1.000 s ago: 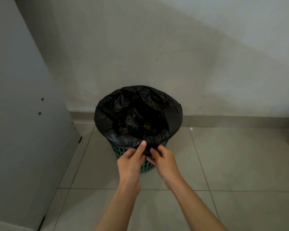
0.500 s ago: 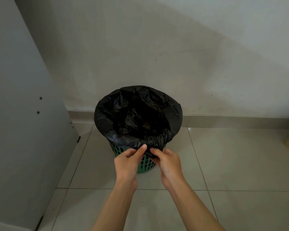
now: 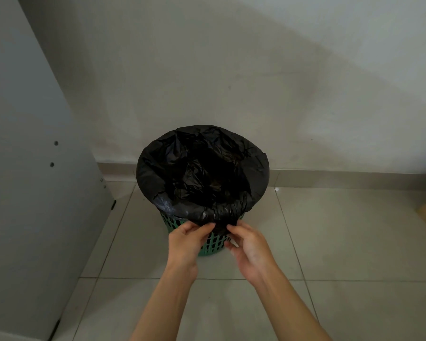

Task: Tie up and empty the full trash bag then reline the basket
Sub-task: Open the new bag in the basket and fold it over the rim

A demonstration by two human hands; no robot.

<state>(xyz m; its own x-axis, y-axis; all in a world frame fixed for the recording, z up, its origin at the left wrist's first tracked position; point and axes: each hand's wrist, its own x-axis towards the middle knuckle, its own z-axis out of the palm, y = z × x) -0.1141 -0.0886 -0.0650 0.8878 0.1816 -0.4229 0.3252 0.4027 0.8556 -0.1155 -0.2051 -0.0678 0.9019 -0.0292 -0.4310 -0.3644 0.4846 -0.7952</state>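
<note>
Tile floor (image 3: pixel 342 230) — green basket (image 3: pixel 213 244), left hand (image 3: pixel 186 244) and right hand (image 3: pixel 250 252) tight on bag (image 3: pixel 158 168) edge.

One head-worn wide view, looking forward and down, near the basket (image 3: pixel 213 244)

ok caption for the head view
Left hand and right hand pinch the bunched front edge of the black trash bag on the green basket.

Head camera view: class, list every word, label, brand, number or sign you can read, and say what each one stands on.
None: no text shows on the black trash bag, the green basket, the grey panel, the wall or the floor tiles.
</note>
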